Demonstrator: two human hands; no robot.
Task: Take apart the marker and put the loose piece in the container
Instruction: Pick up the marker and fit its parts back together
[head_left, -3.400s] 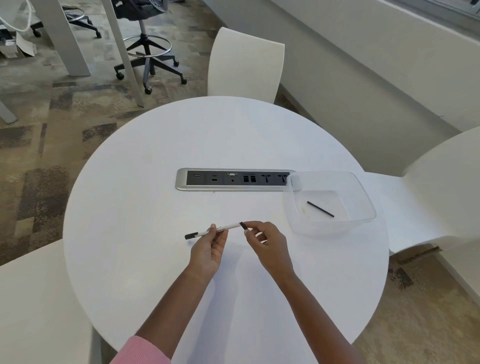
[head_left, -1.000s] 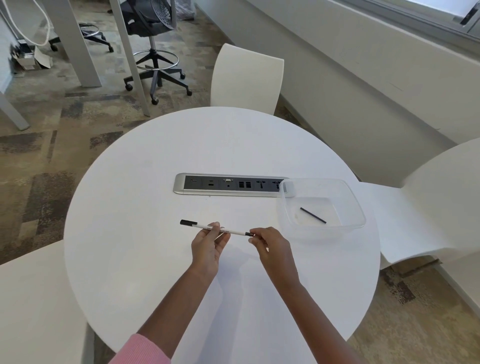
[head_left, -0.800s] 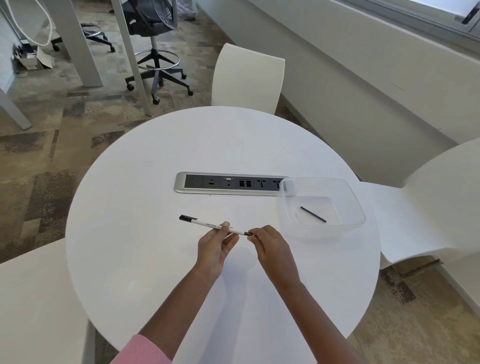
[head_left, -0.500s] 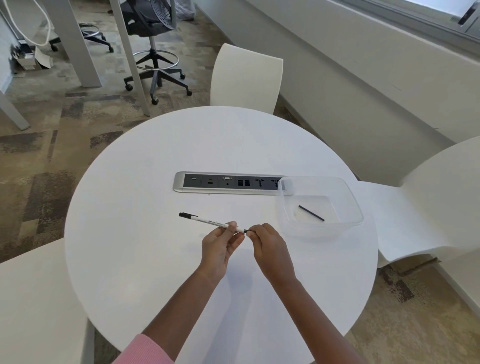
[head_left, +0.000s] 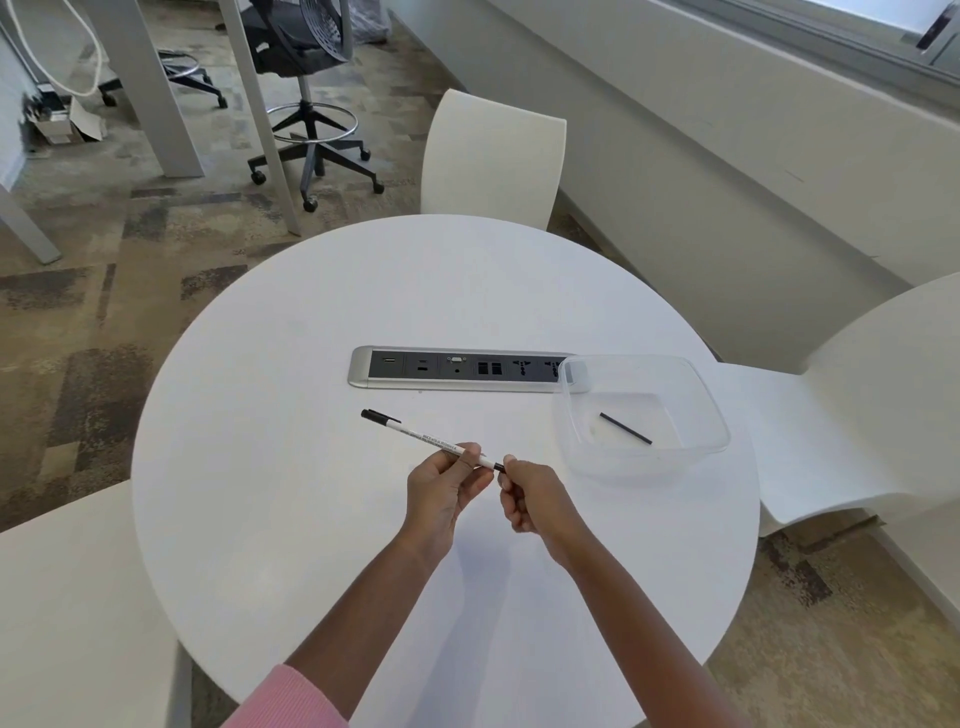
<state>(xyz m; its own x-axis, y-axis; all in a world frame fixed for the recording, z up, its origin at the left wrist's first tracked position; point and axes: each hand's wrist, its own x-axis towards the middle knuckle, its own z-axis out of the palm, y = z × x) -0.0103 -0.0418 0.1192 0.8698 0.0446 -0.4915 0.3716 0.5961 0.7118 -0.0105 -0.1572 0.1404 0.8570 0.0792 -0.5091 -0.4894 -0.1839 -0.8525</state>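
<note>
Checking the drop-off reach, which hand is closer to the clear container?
Right hand, just left of the container. Left hand is farther left, gripping the marker.

Office, meeting corner. Round white table with built-in power and data socket strip in middle. White moulded chairs stand around table. Behind, black swivel chair on castors between white desk legs. Floor is patterned carpet tile, brown and grey. Long window sill runs along wall at right.
</note>
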